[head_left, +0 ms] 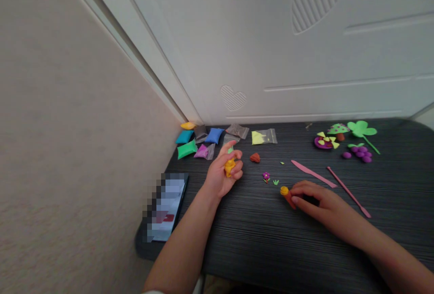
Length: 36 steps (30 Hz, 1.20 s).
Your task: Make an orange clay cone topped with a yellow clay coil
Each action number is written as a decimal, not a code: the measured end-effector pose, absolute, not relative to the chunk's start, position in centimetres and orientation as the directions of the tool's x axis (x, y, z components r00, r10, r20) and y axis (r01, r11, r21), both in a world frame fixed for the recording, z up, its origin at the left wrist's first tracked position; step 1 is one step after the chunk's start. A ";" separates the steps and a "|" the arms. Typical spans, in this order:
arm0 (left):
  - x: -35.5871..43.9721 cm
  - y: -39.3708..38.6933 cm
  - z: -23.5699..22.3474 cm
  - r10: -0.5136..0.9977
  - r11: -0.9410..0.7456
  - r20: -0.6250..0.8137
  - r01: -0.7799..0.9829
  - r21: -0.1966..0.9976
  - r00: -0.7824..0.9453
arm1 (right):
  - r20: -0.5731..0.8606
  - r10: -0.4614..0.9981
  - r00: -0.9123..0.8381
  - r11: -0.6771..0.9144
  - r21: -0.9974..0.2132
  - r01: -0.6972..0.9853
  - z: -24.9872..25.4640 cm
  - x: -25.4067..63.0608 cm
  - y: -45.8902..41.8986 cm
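Observation:
My left hand [222,172] is raised over the table, palm up, with its fingers curled round a lump of yellow-orange modelling clay [229,167]. My right hand [310,198] pinches a small brown-orange clay cylinder [290,200] with a yellow clay top [284,190]. Between the hands lie a tiny purple clay flower [266,176], a little green clay piece [275,182] and a reddish-brown clay lump [255,158]. Beyond my right hand rest a pink modelling knife [313,173] and a thin pink stick tool [349,192].
Several clay packets, among them a green one [187,149] and a blue one [214,135], lie at the back left. At the back right are a clay clover [362,130], a mushroom [338,129], purple grapes [362,153] and a purple dish [323,143]. A tablet [169,203] lies at the left edge.

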<state>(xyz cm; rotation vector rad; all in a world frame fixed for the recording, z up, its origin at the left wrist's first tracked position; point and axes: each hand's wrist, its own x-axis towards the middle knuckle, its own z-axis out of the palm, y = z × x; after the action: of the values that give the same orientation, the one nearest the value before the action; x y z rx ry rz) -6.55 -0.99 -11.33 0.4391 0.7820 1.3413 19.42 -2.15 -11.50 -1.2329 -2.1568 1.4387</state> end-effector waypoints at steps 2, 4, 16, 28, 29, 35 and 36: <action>-6.5 -0.9 -11.4 0.971 0.190 -0.238 -0.677 0.711 0.022 | -0.219 0.769 -0.601 0.145 -0.856 0.497 -11.5 19.5 -2.1; -6.5 -0.9 -11.6 0.974 0.171 -0.225 -0.665 0.727 0.004 | -0.218 0.770 -0.599 0.141 -0.858 0.494 -11.5 19.5 -2.1; -7.3 -1.0 -11.6 0.985 0.060 -0.157 -0.708 0.704 -0.073 | -0.206 0.768 -0.607 0.162 -0.854 0.495 -11.5 19.4 -2.0; -6.4 -0.8 -12.2 0.992 0.070 -0.115 -0.514 0.855 -0.056 | -0.187 0.778 -0.600 0.175 -0.853 0.492 -11.3 19.5 -2.0; -6.4 -0.8 -12.3 0.992 0.075 -0.116 -0.494 0.866 -0.054 | -0.187 0.777 -0.601 0.175 -0.853 0.492 -11.3 19.5 -2.0; -6.2 -0.9 -12.8 0.987 0.061 -0.114 -0.392 0.918 -0.114 | -0.185 0.774 -0.605 0.180 -0.853 0.490 -11.3 19.6 -2.0; -6.2 -0.9 -12.9 0.986 0.052 -0.108 -0.377 0.925 -0.129 | -0.183 0.774 -0.606 0.183 -0.852 0.491 -11.3 19.6 -2.0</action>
<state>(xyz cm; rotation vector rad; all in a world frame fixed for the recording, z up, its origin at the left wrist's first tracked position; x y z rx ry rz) -6.19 -0.89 -12.86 0.7915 1.0619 1.4105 19.57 -1.97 -11.32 -1.2053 -2.1728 1.3903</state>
